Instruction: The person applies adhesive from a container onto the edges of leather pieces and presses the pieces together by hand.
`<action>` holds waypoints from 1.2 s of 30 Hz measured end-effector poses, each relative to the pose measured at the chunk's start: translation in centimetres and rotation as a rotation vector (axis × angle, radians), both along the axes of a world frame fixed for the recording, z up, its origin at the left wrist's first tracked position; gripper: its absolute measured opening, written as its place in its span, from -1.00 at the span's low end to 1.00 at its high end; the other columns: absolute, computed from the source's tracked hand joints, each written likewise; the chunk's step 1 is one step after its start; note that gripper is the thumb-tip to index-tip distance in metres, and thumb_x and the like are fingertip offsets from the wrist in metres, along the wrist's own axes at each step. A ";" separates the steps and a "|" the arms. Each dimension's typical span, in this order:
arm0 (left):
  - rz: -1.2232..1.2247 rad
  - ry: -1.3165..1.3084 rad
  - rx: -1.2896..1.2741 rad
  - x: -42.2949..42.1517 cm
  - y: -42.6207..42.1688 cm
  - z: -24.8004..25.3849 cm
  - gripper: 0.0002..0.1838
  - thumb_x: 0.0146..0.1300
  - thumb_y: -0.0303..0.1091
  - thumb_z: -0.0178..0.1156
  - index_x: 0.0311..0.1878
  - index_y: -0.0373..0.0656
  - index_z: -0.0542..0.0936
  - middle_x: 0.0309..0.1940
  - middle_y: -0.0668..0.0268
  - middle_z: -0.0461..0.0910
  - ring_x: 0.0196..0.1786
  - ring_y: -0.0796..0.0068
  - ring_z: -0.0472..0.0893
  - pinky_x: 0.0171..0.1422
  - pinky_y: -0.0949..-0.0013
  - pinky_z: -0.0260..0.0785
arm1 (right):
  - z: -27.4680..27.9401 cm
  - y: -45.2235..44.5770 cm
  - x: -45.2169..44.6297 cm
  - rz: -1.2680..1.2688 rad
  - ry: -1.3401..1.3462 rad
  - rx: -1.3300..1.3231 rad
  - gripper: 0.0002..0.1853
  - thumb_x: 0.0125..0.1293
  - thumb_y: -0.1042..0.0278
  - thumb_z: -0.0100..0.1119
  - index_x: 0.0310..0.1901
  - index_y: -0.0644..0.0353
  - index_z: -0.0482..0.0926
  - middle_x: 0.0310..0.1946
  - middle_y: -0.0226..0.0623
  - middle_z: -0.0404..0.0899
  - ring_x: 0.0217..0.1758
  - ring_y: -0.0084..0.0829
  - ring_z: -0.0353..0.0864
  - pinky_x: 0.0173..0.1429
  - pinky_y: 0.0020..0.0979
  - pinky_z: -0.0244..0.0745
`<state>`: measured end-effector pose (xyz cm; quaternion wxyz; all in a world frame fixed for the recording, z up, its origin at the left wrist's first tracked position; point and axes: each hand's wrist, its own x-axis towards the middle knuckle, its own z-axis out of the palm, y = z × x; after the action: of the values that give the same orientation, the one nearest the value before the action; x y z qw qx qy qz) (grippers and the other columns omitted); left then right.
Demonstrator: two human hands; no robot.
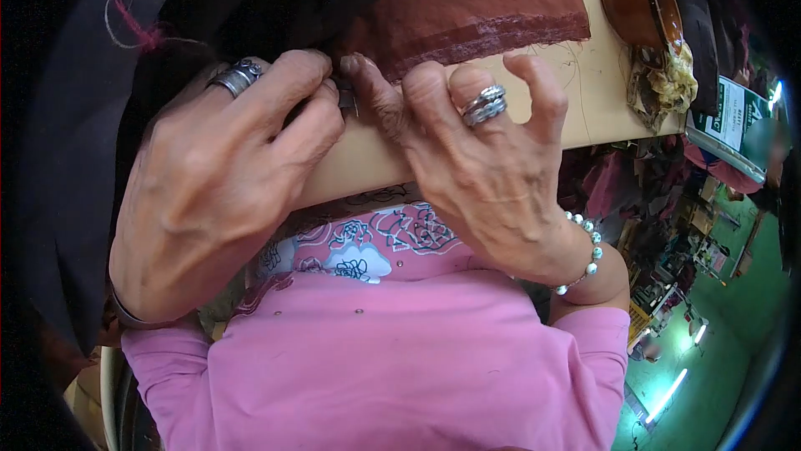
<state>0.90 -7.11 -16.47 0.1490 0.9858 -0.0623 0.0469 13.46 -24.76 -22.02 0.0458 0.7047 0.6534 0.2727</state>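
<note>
My left hand [225, 151], with a wide ring, is closed in a pinch at the edge of dark cloth [242, 0]. A small dark strip [346, 96] shows by its fingertips; what exactly they grip is partly hidden. Close beside it, my right hand [488, 159] has its thumb and index finger at the lower edge of a reddish-brown cloth [492, 0]. The other fingers are bent and spread above the table. Loose threads hang from the frayed cloth edge.
The cream table [609, 100] runs under both cloths. A brown glazed pot [638, 9] lies at the right, touching a crumpled yellowish lump [663, 88]. A green and white packet [730, 130] is beyond the table edge. Dark fabric [67, 159] drapes along the left.
</note>
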 end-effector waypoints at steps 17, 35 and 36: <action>-0.011 -0.131 0.001 0.9 -0.6 -0.5 -0.82 -0.06 -0.54 0.18 -0.30 -0.27 0.53 -0.28 0.22 0.46 -0.38 0.36 0.54 -0.25 0.32 0.42 | 1.5 -1.2 0.5 -0.118 0.099 -0.159 -0.40 0.07 0.39 0.08 0.25 0.20 0.42 -0.28 -0.46 0.43 -0.14 -0.48 0.40 0.17 -0.20 0.12; -0.086 -0.154 0.214 -0.3 -0.7 -1.8 -0.78 0.17 -0.37 0.01 -0.13 -0.23 0.42 -0.23 0.23 0.37 -0.34 0.42 0.54 -0.11 0.28 0.43 | 13.6 5.7 6.2 -0.060 0.093 0.052 -0.46 0.09 0.56 0.08 0.18 0.03 0.48 0.03 -0.28 0.48 0.08 -0.19 0.47 0.22 -0.20 0.26; -0.087 -0.084 0.234 -0.1 -0.9 -1.5 -0.75 0.18 -0.37 0.00 -0.09 -0.23 0.42 -0.18 0.20 0.38 -0.24 0.40 0.55 -0.04 0.27 0.42 | 14.2 7.8 4.4 0.151 0.263 0.126 -0.44 0.09 0.54 0.12 0.20 0.05 0.45 0.05 -0.25 0.48 0.10 -0.17 0.46 0.22 -0.19 0.27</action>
<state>0.81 -8.04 -17.93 0.0324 0.9899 -0.1162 0.0740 17.84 -16.99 -7.80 -0.1052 0.6846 0.6864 0.2214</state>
